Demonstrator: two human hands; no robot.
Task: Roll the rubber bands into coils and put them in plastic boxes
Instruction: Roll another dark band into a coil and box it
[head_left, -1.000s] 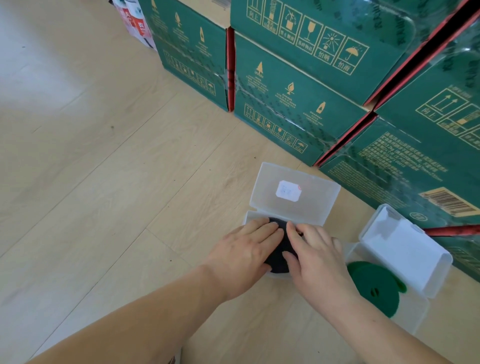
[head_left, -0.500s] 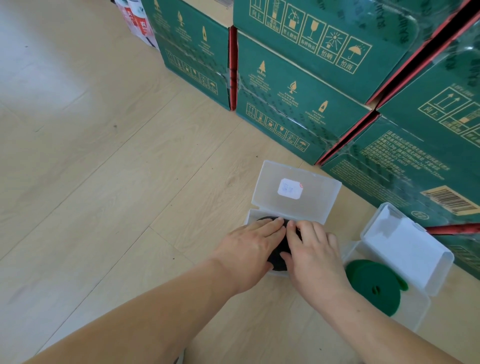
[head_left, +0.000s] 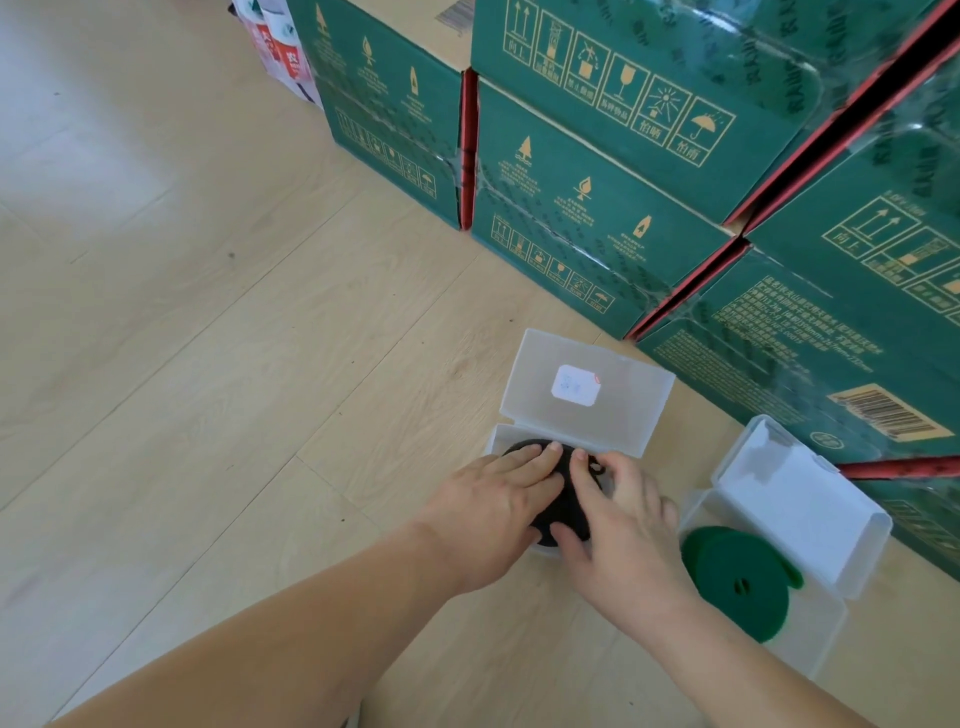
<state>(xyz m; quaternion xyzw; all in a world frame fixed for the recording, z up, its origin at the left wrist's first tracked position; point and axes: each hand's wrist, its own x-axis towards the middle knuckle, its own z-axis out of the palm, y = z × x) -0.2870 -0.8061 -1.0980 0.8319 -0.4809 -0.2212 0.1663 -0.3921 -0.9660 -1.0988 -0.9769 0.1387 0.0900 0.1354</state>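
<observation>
Since half a second ago, over the open plastic box (head_left: 587, 395), your right hand (head_left: 623, 530) has curled its fingers. It now pinches the black coil (head_left: 569, 506) between thumb and fingertips while your left hand (head_left: 493, 512) presses it with flat fingers. Keep pressing evenly so the coil cannot spring loose; it lies flat in the box, round, with no long axis.

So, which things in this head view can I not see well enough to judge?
Head view only:
Hidden: the black coil is mostly under the left hand and right hand, so its fit in the plastic box cannot be judged.
Unclear: whether the right hand's fingers press or grip it.
Too small: the print on the label of the lid.
Cut off: the green cartons, by top and right edges.
</observation>
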